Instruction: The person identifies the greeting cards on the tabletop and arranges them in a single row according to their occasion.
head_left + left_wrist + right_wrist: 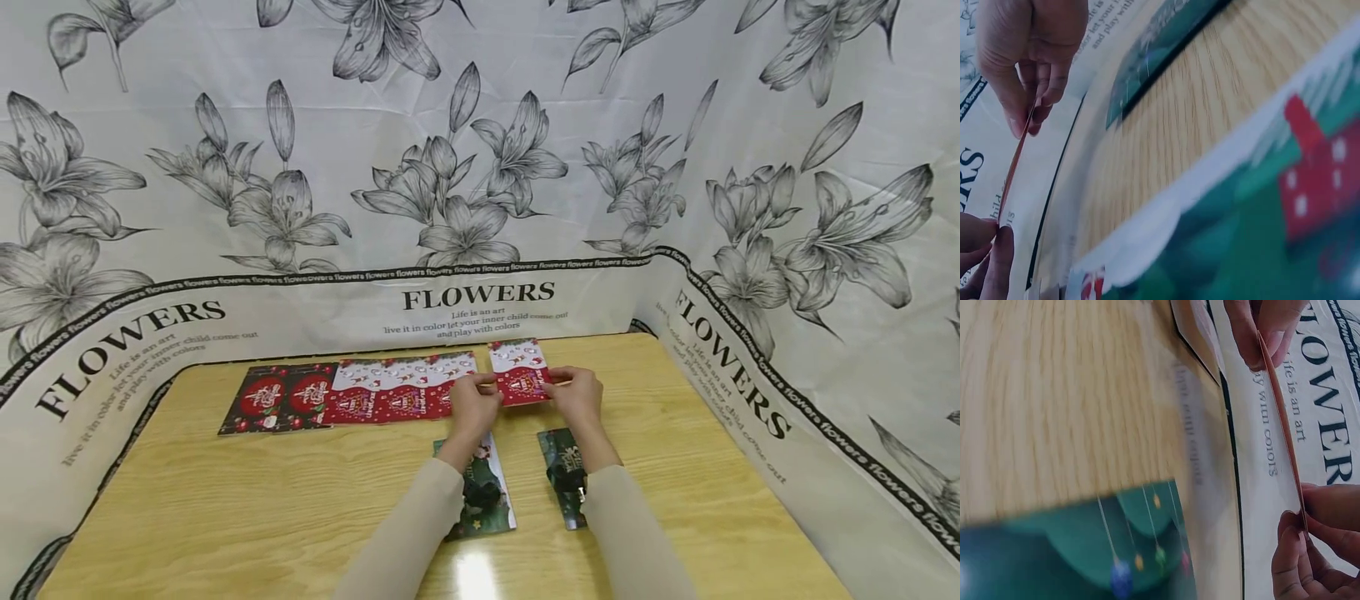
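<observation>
A red-and-white Christmas card [519, 371] is held by both hands near the back of the table. My left hand [474, 410] pinches its left edge, and my right hand [577, 404] pinches the right edge. From both wrist views the card appears nearly edge-on, as a thin reddish strip [1285, 419] between the fingertips. Just left of it, a row holds three similar red-and-white cards [405, 390], the nearest partly behind my left hand. Two black cards with red circles [262, 400] end the row at the left.
Beneath my left forearm lies a green Christmas card [491, 512]. A second green card [558, 450] is partly covered by my right forearm. Wood-grain table [247, 517] extends in front, and a flower-printed cloth [480, 312] rises along its back and sides.
</observation>
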Action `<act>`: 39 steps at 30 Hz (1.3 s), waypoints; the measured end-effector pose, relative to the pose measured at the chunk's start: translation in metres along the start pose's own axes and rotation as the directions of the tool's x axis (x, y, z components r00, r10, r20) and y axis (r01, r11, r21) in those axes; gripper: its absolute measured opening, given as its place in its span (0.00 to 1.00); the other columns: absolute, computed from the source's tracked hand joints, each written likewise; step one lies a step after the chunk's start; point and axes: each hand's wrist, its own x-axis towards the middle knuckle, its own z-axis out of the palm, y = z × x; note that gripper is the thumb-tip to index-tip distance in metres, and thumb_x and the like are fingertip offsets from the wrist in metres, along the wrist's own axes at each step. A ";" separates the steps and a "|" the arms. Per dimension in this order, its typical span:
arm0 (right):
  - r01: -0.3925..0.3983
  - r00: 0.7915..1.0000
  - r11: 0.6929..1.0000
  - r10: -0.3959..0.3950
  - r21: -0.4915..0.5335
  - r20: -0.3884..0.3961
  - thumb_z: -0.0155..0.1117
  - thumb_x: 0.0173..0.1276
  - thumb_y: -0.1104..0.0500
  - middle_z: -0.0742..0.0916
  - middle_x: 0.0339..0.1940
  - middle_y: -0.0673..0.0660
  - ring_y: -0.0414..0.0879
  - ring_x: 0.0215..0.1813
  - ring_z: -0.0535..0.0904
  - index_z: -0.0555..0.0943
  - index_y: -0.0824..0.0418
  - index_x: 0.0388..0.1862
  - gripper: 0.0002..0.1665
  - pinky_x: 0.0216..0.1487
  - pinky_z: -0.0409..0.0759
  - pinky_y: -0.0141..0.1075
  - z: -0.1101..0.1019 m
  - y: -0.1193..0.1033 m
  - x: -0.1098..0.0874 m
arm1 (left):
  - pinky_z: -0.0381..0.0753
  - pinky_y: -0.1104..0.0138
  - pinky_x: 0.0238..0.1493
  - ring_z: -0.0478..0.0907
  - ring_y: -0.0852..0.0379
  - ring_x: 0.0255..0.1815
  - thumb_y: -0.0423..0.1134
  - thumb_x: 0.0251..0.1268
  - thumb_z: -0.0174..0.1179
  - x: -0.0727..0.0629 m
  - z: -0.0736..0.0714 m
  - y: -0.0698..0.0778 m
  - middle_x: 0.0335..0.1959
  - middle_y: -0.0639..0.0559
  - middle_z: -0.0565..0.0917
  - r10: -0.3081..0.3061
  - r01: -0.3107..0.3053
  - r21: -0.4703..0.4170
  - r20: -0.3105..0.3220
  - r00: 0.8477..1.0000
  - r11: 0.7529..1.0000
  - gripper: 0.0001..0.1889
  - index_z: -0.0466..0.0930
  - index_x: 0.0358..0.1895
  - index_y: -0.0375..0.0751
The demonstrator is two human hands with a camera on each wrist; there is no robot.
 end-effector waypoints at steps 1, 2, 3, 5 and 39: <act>0.002 1.000 1.000 -0.002 -0.009 0.002 0.74 0.68 0.66 0.89 0.49 0.67 0.55 0.44 0.85 0.89 0.68 0.54 0.16 0.36 0.80 0.35 0.003 0.000 0.000 | 0.88 0.65 0.33 0.90 0.49 0.35 0.17 0.52 0.70 0.001 -0.001 -0.001 0.36 0.38 0.90 0.002 -0.001 0.022 -0.003 1.000 1.000 0.15 0.90 0.46 0.27; 0.003 1.000 1.000 -0.003 -0.017 0.005 0.75 0.68 0.66 0.89 0.49 0.67 0.54 0.44 0.84 0.89 0.68 0.53 0.16 0.37 0.80 0.36 0.005 -0.001 0.001 | 0.88 0.65 0.34 0.90 0.49 0.35 0.17 0.52 0.69 0.002 -0.002 -0.003 0.37 0.38 0.90 0.001 -0.001 0.034 -0.003 1.000 0.999 0.15 0.90 0.46 0.27; 0.003 1.000 1.000 -0.003 -0.022 0.008 0.75 0.67 0.66 0.89 0.48 0.66 0.54 0.44 0.84 0.89 0.68 0.53 0.16 0.38 0.80 0.37 0.008 -0.001 0.001 | 0.88 0.64 0.34 0.89 0.49 0.36 0.17 0.52 0.69 0.003 -0.004 -0.004 0.38 0.38 0.90 0.000 0.000 0.040 -0.003 1.000 0.999 0.15 0.90 0.46 0.26; 0.013 1.000 0.999 -0.013 -0.039 0.009 0.76 0.66 0.66 0.90 0.47 0.65 0.55 0.44 0.84 0.89 0.68 0.52 0.16 0.39 0.79 0.38 0.012 -0.001 0.002 | 0.88 0.65 0.34 0.89 0.48 0.36 0.17 0.52 0.68 0.005 -0.006 -0.006 0.37 0.38 0.90 -0.008 0.008 0.052 0.002 1.000 0.999 0.15 0.90 0.45 0.26; 0.032 0.994 0.991 -0.018 -0.126 0.110 0.79 0.62 0.66 0.89 0.51 0.67 0.63 0.57 0.82 0.86 0.72 0.54 0.22 0.62 0.77 0.54 0.048 0.005 0.004 | 0.84 0.60 0.41 0.79 0.55 0.31 0.19 0.48 0.70 0.015 -0.017 -0.025 0.26 0.52 0.84 -0.045 0.035 0.338 0.021 0.999 0.941 0.14 0.92 0.38 0.35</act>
